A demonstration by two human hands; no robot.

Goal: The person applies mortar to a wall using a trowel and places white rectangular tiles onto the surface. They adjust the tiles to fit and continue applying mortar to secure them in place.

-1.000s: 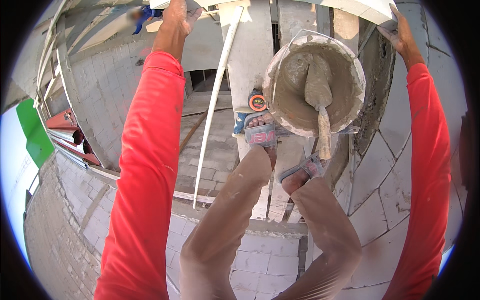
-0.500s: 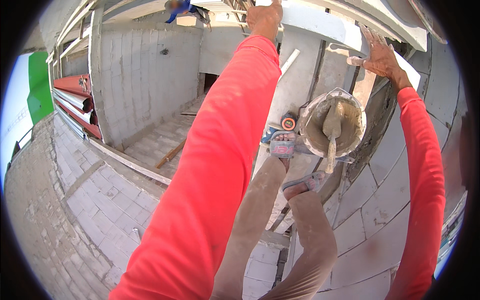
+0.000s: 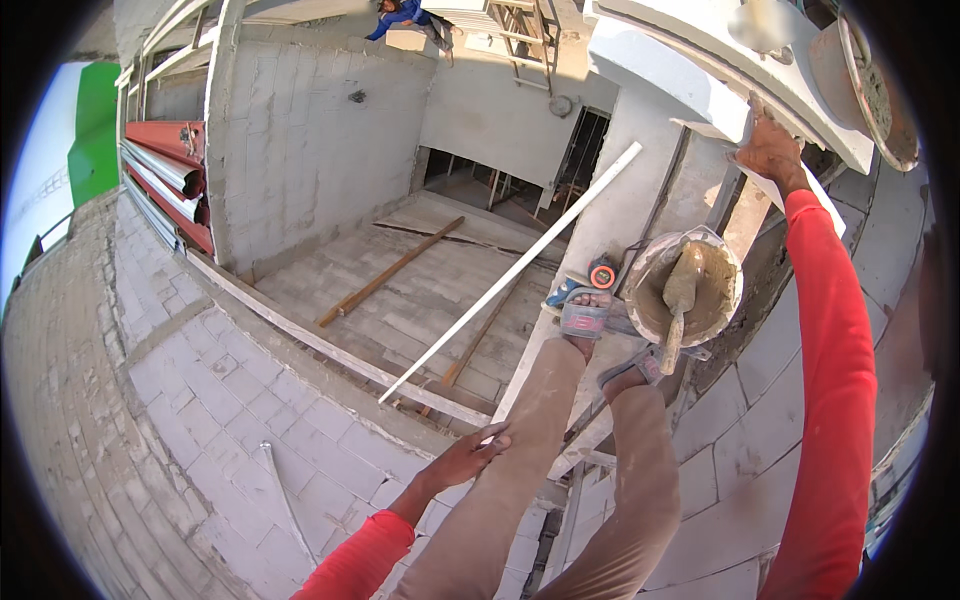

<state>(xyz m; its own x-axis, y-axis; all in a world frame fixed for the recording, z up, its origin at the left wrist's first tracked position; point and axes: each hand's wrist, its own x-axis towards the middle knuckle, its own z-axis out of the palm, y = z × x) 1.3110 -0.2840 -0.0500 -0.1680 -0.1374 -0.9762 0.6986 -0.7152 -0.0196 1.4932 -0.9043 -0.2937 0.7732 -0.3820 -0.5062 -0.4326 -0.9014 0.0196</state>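
My right hand (image 3: 774, 152) is closed over the edge of a long pale block (image 3: 665, 75), arm stretched forward. My left hand (image 3: 462, 462) is low beside my left knee, fingers apart and touching or very near the trouser leg (image 3: 520, 435). I make out nothing held in it. Just in front of my sandalled feet stands a bucket (image 3: 735, 272) of grey mortar, with a mortar-coated trowel (image 3: 683, 285) lying in it, handle over the near rim. Left of the bucket sit a round orange-and-black tool (image 3: 602, 275), perhaps a tape measure, and a blue item (image 3: 562, 292).
A white pole (image 3: 510, 272) slants across the lower-level opening, where timber beams (image 3: 395, 268) lie. Another mortar bucket (image 3: 880, 110) stands far right. Red and silver metal profiles (image 3: 165, 180) are stacked left. A person in blue (image 3: 402, 14) is at the far top.
My left hand has come off the far end of the block and down to my knee. My right hand has gone from lying spread to gripping the block's edge. The view has shifted left.
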